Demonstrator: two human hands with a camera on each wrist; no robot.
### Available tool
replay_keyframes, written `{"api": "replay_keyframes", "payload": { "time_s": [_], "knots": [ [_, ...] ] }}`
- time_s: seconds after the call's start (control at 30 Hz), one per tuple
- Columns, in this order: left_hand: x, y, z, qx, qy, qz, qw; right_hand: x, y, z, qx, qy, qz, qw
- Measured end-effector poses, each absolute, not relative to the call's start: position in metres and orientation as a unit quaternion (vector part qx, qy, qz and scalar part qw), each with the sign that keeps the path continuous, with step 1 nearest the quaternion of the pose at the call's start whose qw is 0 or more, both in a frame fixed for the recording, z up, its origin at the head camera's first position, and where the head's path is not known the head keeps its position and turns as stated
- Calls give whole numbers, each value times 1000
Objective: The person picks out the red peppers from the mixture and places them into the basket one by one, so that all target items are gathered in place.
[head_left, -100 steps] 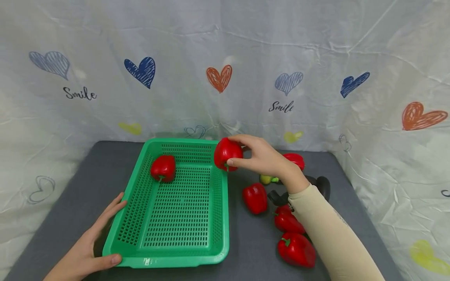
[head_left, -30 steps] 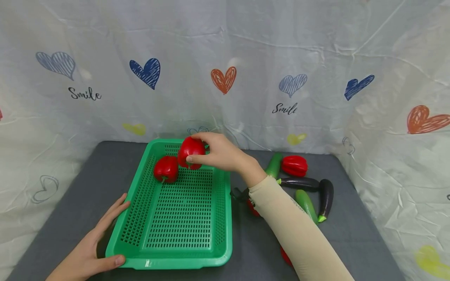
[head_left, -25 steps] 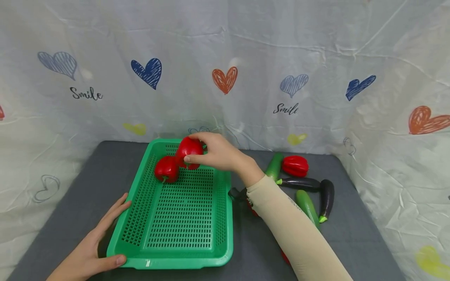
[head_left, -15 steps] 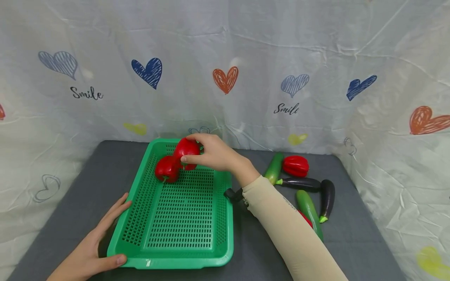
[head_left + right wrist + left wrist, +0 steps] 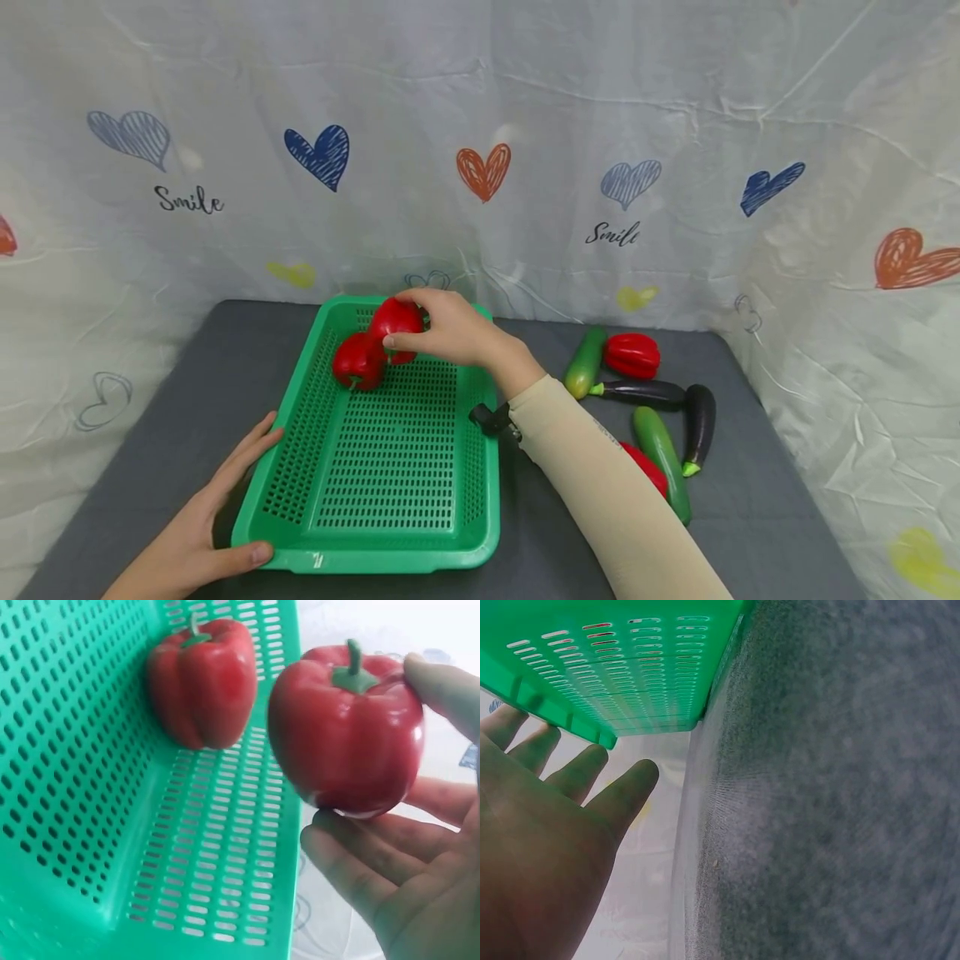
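My right hand grips a red bell pepper over the back of the green slotted basket, with the thumb and fingers on opposite sides. A second red bell pepper lies inside the basket, against its left wall near the back. In the head view the two peppers overlap. The right wrist view shows the held pepper stem up, a gap between it and the other pepper. My left hand rests at the basket's front left corner, straight fingers along the outside and thumb at the near rim.
Right of the basket lie two cucumbers, two eggplants and a red bell pepper. Another red pepper is partly hidden behind my right sleeve. A patterned white cloth hangs behind the grey table.
My right hand carries the bell pepper from above the basket's right rim leftward, then slightly lower, close to the other pepper. The left hand keeps its place at the basket.
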State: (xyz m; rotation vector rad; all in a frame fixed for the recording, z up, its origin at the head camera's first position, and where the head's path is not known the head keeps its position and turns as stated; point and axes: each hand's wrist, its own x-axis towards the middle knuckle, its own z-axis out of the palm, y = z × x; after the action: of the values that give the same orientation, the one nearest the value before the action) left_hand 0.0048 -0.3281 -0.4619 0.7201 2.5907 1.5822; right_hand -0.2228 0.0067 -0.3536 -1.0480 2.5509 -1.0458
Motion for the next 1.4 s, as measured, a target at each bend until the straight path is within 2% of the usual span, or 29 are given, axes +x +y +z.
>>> {"api": "replay_keyframes", "payload": {
  "time_s": [1.4],
  "knots": [
    [7, -326, -462, 225, 837, 498, -3, -229, 3, -384, -327, 863, -358, 142]
  ]
}}
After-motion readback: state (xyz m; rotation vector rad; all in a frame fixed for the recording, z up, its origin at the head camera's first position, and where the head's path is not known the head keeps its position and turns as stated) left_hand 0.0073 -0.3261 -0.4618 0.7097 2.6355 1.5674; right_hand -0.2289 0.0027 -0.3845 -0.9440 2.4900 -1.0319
